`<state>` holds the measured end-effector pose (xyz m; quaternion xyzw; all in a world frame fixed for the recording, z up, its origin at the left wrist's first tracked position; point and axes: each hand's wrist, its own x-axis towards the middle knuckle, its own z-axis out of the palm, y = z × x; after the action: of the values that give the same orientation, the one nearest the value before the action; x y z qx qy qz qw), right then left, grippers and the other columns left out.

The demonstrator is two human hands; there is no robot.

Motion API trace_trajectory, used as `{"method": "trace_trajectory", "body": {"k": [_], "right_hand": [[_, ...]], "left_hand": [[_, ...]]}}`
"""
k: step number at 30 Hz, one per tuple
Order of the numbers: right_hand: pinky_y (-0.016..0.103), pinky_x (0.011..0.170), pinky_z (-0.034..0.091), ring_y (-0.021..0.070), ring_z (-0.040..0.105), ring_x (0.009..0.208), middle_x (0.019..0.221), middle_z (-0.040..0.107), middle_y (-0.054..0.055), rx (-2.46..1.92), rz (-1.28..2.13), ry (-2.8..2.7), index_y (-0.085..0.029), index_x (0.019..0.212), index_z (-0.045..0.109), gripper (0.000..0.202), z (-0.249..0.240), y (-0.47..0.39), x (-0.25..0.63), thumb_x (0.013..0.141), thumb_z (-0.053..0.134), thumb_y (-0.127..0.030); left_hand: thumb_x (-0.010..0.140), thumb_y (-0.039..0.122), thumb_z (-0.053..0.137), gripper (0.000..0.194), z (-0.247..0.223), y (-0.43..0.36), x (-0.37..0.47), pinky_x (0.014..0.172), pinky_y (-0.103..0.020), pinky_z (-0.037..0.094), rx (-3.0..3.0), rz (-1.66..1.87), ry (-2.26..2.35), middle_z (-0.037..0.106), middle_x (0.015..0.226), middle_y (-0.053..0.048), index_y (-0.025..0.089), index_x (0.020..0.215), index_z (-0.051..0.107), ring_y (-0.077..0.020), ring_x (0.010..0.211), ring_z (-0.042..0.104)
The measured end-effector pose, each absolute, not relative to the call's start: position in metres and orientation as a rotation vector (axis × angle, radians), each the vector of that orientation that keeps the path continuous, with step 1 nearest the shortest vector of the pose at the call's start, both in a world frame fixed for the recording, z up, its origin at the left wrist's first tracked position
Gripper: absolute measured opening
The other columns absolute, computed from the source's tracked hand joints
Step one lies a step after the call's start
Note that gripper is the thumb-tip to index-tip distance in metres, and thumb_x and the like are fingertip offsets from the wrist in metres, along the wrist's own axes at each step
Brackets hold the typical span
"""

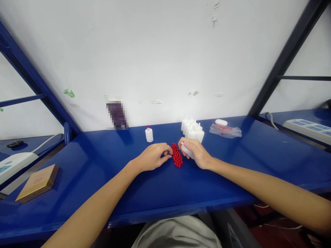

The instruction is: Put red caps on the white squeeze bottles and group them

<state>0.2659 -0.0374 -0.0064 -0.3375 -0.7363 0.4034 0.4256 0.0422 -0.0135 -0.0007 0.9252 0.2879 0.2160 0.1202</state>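
A cluster of small red caps (177,156) lies on the blue table between my hands. At its left edge is my left hand (156,156), its fingers curved and the thumb a little apart from the index finger, the tips at the outermost caps. My right hand (198,153) is wrapped round a small white plastic bottle (188,151), held tilted just right of the caps. Behind that hand stands a group of several white bottles (192,129) with narrow tips. Farther left, a white bottle with a red cap (149,134) stands upright by itself.
A clear plastic bag (225,131) with red pieces inside lies at the back right, beside a white rounded object (221,122). A golden box (38,182) sits at the left. Power strips (310,129) rest beyond the frame posts on both sides. The wall borders the table's back.
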Motion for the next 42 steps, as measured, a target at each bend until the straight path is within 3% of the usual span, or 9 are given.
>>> {"method": "trace_trajectory", "body": {"k": [5, 10, 17, 25, 32, 39, 42], "right_hand": [[0.026, 0.054, 0.037, 0.0135, 0.047, 0.056, 0.064, 0.049, -0.001, -0.857, 0.892, -1.948, -0.019, 0.077, 0.050, 0.043, -0.006, -0.036, 0.268, 0.098, 0.032, -0.053], [0.026, 0.054, 0.033, 0.0126, 0.042, 0.055, 0.062, 0.045, -0.002, -0.819, 0.703, -2.125, -0.020, 0.073, 0.043, 0.038, -0.004, -0.038, 0.269, 0.098, 0.034, -0.047], [0.026, 0.054, 0.029, 0.0119, 0.041, 0.054, 0.060, 0.043, -0.003, -0.832, 0.609, -2.161, -0.019, 0.071, 0.044, 0.044, -0.003, -0.040, 0.267, 0.099, 0.034, -0.052], [0.025, 0.059, 0.034, 0.0143, 0.050, 0.060, 0.064, 0.056, 0.000, -0.933, 0.642, -2.208, -0.015, 0.081, 0.065, 0.054, 0.005, -0.043, 0.266, 0.098, 0.036, -0.056], [0.025, 0.057, 0.033, 0.0132, 0.047, 0.057, 0.062, 0.053, -0.001, -0.923, 0.610, -2.209, -0.017, 0.077, 0.057, 0.049, 0.003, -0.042, 0.266, 0.099, 0.035, -0.055], [0.027, 0.059, 0.032, 0.0129, 0.049, 0.058, 0.061, 0.052, -0.002, -1.027, 0.601, -2.139, -0.018, 0.070, 0.050, 0.041, 0.002, -0.038, 0.263, 0.101, 0.036, -0.040], [0.027, 0.060, 0.032, 0.0126, 0.049, 0.061, 0.067, 0.052, 0.000, -1.068, 0.503, -2.161, -0.018, 0.062, 0.045, 0.041, 0.003, -0.038, 0.262, 0.099, 0.039, -0.036]], "left_hand": [[0.094, 0.030, 0.057, 0.013, 0.010, -0.023, 0.051, 0.058, -0.022, 0.039, 2.512, 0.956, 0.826, 0.056, 0.076, 0.001, 0.018, 0.096, 0.062, -0.0094, 0.060, 0.045], [0.093, 0.026, 0.059, 0.009, 0.016, -0.036, 0.063, 0.058, -0.022, 0.039, 2.408, 1.252, 0.761, 0.053, 0.074, 0.002, 0.017, 0.094, 0.061, -0.0084, 0.059, 0.044], [0.094, 0.022, 0.056, 0.006, 0.005, -0.038, 0.066, 0.059, -0.022, 0.039, 2.459, 1.165, 0.724, 0.051, 0.073, 0.003, 0.018, 0.097, 0.060, -0.0079, 0.059, 0.043], [0.095, 0.022, 0.052, 0.011, 0.006, -0.039, 0.066, 0.060, -0.022, 0.038, 2.480, 1.027, 0.683, 0.055, 0.075, 0.002, 0.017, 0.102, 0.060, -0.0089, 0.061, 0.044], [0.098, 0.026, 0.047, 0.015, 0.001, -0.041, 0.069, 0.057, -0.021, 0.037, 2.309, 0.944, 0.663, 0.056, 0.070, 0.004, 0.018, 0.105, 0.057, -0.0079, 0.058, 0.047], [0.087, 0.035, 0.059, 0.018, 0.025, 0.000, 0.044, 0.050, -0.020, 0.032, 1.770, 1.661, 1.156, 0.046, 0.054, 0.007, 0.018, 0.092, 0.056, -0.0093, 0.049, 0.043], [0.081, 0.034, 0.064, 0.019, 0.037, 0.023, 0.022, 0.049, -0.020, 0.031, 1.684, 1.751, 1.336, 0.045, 0.049, 0.008, 0.017, 0.087, 0.060, -0.0088, 0.046, 0.039]]}}
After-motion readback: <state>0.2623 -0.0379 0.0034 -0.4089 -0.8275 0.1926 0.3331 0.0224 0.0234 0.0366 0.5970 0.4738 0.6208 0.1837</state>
